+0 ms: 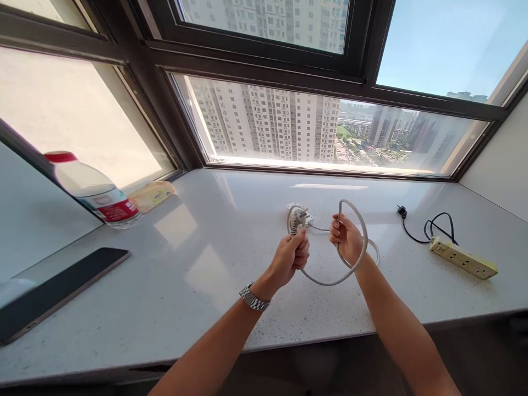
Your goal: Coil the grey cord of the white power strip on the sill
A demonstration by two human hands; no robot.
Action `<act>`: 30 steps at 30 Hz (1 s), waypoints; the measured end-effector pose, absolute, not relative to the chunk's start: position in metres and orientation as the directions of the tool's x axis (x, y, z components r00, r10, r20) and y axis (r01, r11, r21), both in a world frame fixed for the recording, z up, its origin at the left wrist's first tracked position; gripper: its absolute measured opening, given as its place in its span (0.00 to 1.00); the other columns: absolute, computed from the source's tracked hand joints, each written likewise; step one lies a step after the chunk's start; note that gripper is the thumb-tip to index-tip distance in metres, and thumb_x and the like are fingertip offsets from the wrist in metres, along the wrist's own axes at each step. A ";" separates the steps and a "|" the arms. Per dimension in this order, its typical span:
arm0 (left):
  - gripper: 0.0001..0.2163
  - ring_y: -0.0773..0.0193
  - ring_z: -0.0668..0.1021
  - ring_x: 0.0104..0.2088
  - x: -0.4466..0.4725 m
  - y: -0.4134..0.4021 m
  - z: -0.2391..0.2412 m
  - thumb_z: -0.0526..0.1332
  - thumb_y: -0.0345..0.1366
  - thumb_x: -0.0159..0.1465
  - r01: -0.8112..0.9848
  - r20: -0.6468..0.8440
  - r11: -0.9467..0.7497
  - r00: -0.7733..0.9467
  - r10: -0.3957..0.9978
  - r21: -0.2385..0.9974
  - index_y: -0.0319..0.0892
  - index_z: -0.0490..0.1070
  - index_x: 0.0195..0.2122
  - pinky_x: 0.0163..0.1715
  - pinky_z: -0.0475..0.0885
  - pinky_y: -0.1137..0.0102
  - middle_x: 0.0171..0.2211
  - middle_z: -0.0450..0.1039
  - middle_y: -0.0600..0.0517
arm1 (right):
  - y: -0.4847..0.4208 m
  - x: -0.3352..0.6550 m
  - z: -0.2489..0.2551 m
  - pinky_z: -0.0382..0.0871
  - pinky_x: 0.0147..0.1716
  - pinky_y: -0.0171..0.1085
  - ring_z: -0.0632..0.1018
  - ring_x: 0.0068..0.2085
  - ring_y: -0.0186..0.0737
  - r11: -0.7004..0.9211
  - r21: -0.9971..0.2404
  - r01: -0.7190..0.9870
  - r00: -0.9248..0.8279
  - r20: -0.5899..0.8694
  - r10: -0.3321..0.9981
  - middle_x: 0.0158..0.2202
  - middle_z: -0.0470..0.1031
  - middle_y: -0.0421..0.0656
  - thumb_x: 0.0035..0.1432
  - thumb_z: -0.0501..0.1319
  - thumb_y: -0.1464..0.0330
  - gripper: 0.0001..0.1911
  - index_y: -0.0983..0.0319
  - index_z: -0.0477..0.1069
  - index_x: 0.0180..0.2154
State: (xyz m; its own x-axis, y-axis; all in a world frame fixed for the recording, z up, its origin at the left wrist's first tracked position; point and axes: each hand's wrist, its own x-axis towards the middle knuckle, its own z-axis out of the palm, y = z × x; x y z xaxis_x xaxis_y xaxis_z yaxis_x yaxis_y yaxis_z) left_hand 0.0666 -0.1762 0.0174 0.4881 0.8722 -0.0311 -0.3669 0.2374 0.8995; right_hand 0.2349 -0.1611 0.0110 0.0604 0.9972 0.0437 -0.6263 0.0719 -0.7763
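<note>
My left hand (289, 257) is closed around the plug end of a white power cord. The plug (297, 219) sticks up above the thumb, its metal prongs tilted to the right. From this hand the cord (328, 284) hangs in a wide loop across to my right hand (347, 240), whose fingers are pinched on it. Behind the plug a white power strip (309, 221) lies on the white countertop (231, 308), partly hidden by the plug and cord. A metal watch (254, 297) circles my left wrist.
A cream power strip (464, 258) with a black cord and plug (401, 210) lies at the right. On the left are a red-capped bottle (101, 195), a soft yellowish packet (152, 195) and a dark phone-like slab (61, 291). Dark-framed windows (264, 66) border the back.
</note>
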 end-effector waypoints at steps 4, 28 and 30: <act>0.26 0.78 0.44 0.13 0.079 -0.175 0.010 0.63 0.59 0.53 -0.407 -0.034 0.411 0.676 0.736 0.816 0.42 0.53 0.21 0.11 0.44 0.81 0.13 0.41 0.64 | -0.164 0.216 -0.001 0.46 0.15 0.29 0.56 0.19 0.25 0.065 -0.848 -0.526 0.061 0.038 0.997 0.22 0.60 0.34 0.43 0.70 0.57 0.18 0.63 0.71 0.30; 0.29 0.79 0.47 0.12 0.062 -0.183 0.021 0.72 0.50 0.46 -0.467 0.054 0.145 0.386 0.921 0.873 0.44 0.48 0.21 0.10 0.46 0.81 0.13 0.44 0.66 | -0.166 0.233 -0.012 0.51 0.21 0.32 0.56 0.21 0.29 0.233 -0.962 0.139 0.480 0.272 0.834 0.16 0.53 0.32 0.49 0.60 0.62 0.17 0.60 0.56 0.17; 0.30 0.78 0.48 0.12 0.054 -0.179 0.028 0.71 0.52 0.46 -0.432 0.075 0.079 0.329 0.942 0.899 0.43 0.47 0.19 0.10 0.46 0.80 0.12 0.44 0.65 | -0.164 0.241 -0.011 0.48 0.19 0.32 0.54 0.20 0.27 0.095 -0.995 0.004 0.438 0.087 0.895 0.16 0.52 0.32 0.48 0.62 0.64 0.16 0.61 0.58 0.17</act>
